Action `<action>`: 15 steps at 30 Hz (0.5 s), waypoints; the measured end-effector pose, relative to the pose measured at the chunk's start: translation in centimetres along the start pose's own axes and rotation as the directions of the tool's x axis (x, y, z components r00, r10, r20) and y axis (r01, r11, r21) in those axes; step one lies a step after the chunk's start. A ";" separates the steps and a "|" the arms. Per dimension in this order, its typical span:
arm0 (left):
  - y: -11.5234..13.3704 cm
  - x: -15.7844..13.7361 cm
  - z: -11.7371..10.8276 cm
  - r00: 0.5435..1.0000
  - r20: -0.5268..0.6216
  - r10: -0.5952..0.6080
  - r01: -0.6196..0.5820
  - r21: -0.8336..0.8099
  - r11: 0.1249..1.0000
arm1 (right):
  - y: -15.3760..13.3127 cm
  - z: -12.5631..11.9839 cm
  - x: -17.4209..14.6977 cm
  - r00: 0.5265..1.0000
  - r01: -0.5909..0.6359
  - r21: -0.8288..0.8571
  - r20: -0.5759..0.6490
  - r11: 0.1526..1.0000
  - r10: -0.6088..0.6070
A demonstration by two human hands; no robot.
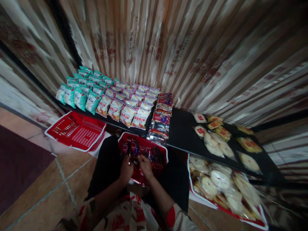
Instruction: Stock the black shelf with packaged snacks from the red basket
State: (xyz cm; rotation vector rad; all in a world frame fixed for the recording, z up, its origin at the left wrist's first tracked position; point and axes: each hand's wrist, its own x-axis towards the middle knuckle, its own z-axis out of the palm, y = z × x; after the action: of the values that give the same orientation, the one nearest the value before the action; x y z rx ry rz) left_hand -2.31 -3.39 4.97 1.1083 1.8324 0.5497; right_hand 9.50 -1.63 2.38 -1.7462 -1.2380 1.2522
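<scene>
Together, both hands work low in a red basket of glossy packets

The curtain of pale, brown-striped, pleated fabric [144,38] carries columns of printed characters too blurred to read. Large red characters mark the white pillow-shaped packets with red-and-blue striped edges [127,114], but the dim light keeps me from reading them surely. Characters also cross the teal-and-white pillow-shaped packets [80,98] to their left; these too are unclear. The column of dark red, purple and silver foil packets [161,119] has labels too small to make out.

The left hand [126,168] is curled, its fingers close together at the near end of the dark red and purple glossy packets [135,149]. The right hand [145,166] is narrowed too, its fingertips beside the purple-patched one. Whether either hand grips a packet or only touches it, I cannot tell.

Those packets lie inside the red plastic basket with a white rim [139,176], between the person's knees. The purple-patched one seems to run lengthwise away from the person, toward the long black board [180,134], its far end nearer the board; which way its printed face points is too dark to judge. Others crowd the basket's right side at mixed angles.
</scene>
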 end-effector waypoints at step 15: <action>1.7 -2.0 -1.6 0.967 -0.046 0.250 -0.253 -0.248 0.935 | -5.9 -4.1 -4.4 0.997 0.070 0.241 -0.049 0.968 -0.060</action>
State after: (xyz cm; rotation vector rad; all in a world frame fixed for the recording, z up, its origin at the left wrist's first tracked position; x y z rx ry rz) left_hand -2.48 -4.16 7.99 1.1712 1.5875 0.9162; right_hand 11.08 -3.68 10.46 -1.5359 -1.0611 1.2655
